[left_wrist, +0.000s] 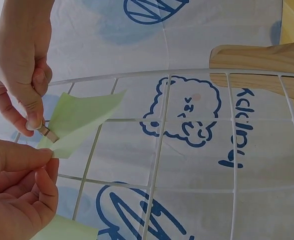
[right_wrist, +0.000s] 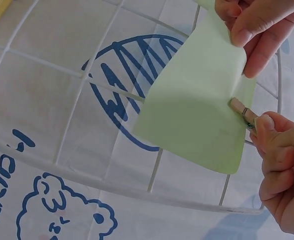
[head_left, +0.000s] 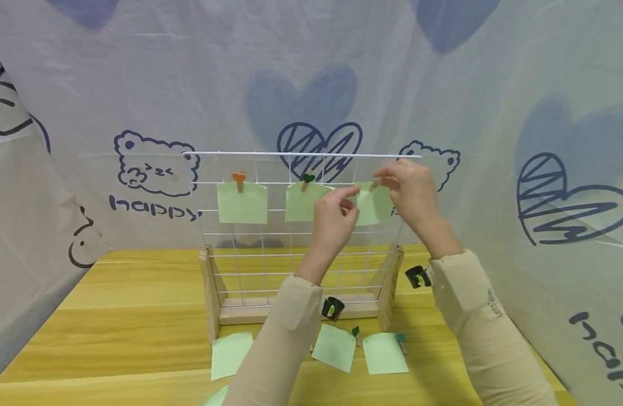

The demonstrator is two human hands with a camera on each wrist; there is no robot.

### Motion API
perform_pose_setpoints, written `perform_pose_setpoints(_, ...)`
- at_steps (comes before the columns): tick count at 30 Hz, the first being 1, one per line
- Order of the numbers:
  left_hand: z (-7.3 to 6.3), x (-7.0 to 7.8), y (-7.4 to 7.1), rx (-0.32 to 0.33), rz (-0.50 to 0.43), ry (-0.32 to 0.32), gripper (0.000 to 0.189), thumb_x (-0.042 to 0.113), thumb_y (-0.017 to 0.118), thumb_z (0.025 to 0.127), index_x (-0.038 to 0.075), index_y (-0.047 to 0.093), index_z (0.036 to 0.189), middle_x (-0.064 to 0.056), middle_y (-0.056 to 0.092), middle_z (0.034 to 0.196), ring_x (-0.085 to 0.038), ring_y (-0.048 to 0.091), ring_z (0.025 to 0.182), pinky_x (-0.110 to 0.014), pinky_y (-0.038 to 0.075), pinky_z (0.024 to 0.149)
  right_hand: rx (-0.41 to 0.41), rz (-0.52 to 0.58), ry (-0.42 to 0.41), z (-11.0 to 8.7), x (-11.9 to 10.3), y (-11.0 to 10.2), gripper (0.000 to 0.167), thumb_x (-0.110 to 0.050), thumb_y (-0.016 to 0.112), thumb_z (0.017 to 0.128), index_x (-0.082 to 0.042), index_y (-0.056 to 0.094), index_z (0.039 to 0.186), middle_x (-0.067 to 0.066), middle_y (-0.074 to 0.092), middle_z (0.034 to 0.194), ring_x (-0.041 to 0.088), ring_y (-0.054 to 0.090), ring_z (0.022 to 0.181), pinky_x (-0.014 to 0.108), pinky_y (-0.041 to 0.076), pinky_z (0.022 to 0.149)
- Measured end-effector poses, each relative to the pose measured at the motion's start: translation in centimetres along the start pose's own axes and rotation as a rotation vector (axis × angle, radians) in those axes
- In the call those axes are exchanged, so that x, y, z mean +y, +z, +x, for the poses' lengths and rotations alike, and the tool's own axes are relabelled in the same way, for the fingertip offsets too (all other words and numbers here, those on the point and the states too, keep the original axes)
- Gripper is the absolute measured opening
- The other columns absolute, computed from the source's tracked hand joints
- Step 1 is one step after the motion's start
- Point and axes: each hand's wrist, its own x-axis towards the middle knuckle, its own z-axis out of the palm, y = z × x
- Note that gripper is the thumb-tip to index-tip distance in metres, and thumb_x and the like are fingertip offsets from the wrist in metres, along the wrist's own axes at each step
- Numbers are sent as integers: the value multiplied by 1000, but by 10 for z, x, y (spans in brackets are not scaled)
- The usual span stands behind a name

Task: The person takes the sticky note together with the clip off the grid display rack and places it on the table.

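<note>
My right hand [head_left: 415, 189] pinches a small wooden clothespin [right_wrist: 242, 112] between thumb and fingers. The clothespin's jaws are at the top edge of a pale green paper note [head_left: 373, 211], high on the right of a white wire grid [head_left: 311, 233]. With thumb and forefinger, my left hand [head_left: 335, 217] pinches the left edge of that same note. Two more green notes hang to the left on the grid, one under an orange heart clothespin [head_left: 239, 179], the other under a dark green heart clothespin [head_left: 307, 179] and partly hidden by my left hand.
Wooden feet [head_left: 212, 293] hold the grid upright on a yellow wood-grain table [head_left: 138, 316]. In front lie several loose green notes [head_left: 334, 348] and heart clothespins [head_left: 356, 334]. A patterned cloth [head_left: 199, 73] rises close behind the grid and along both sides.
</note>
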Motion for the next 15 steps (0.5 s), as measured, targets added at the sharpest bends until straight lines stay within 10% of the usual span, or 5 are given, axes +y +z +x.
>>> perform_pose_setpoints(15,-7,3,-5,6,-23,-10,34,-17,57,71,-5,63,102,-14,64,88,-19,56,65,-16,46,57,185,62,12,-4,3,-4,15,15,59,76,2,66,81,17,62,78,27,56,73,35,48,61)
